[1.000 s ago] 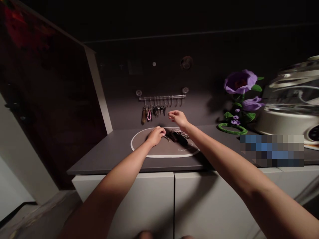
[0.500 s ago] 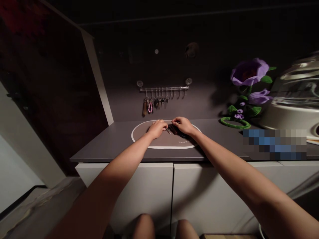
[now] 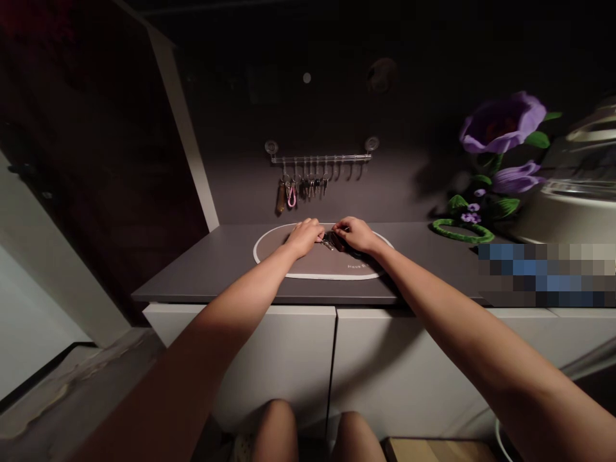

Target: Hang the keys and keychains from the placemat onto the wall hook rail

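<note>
Where hands meet, key rail beyond

Head-worn camera looks forward and down from above the person's bare knees, close over the dark grey bench, centred on the white-rimmed oval mat between left hand and right hand.

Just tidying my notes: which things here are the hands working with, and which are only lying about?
Working with: left hand, right hand, keys, dark fob, mat.

Lying about: hanging keys, rail, purple flower, white appliance.
</note>
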A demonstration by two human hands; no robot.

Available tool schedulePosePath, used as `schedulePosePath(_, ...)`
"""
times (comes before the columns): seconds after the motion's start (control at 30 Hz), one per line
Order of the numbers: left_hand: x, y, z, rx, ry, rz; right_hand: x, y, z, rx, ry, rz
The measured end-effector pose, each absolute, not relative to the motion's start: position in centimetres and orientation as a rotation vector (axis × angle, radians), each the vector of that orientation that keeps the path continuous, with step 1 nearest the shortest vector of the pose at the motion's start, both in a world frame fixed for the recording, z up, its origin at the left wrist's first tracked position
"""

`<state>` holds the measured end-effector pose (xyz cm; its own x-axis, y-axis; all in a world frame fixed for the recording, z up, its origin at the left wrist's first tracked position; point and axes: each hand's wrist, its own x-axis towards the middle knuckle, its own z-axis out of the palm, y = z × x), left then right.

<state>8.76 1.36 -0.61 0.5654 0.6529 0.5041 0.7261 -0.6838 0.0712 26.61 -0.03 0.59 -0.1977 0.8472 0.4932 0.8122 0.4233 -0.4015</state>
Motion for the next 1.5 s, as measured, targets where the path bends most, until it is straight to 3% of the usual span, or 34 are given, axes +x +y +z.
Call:
schedulePosePath(0.53,8.5,1.7,-0.3,-2.685,-1.300,-1.147,26.5,0.1,0.7,-1.326,-2.113,0.004)
schedulePosePath(1.07,9.0,1.4,-0.1,-2.812,-1.583,-2.129,26.2,-0.1,0.9,-1.327,-2.151,-0.042)
schedulePosePath(1.5,8.8,1.7,0.4,-2.785,-1.538,-2.500,25.8,-0.8,1.2,-1.281,-2.068,0.148)
